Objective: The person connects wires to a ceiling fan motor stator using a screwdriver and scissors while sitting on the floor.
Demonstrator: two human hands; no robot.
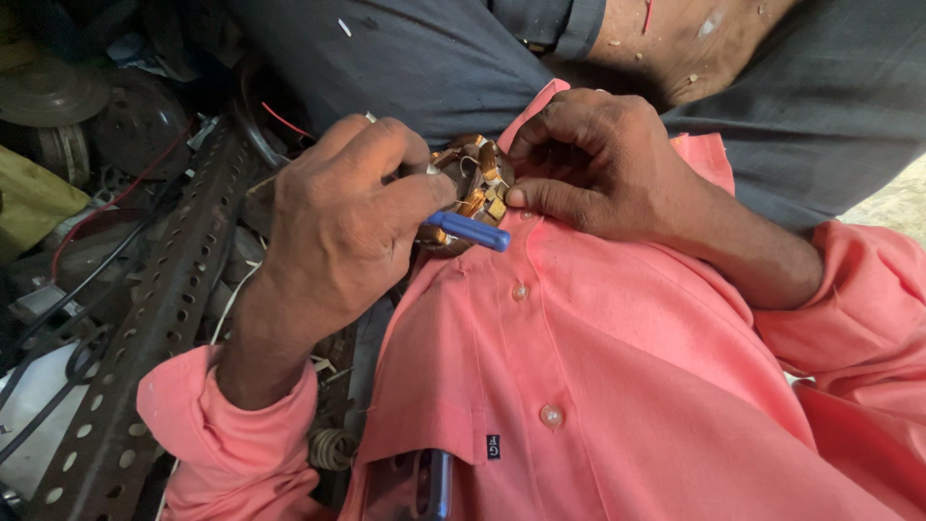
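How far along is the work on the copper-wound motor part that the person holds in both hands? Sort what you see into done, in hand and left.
Done: copper coils already sit wound in the round copper-wound motor part. In hand: the left hand grips a blue-handled tool against it, while the right hand pinches its edge. Left: loose wire ends stand out near the top; the rest is hidden behind the fingers.

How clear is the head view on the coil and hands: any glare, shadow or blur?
Head view: even daylight, no glare; left hand, right hand and coil fairly sharp; the hands hide and shade much of the coil; clutter at left dim; shirt bright, not blown out.
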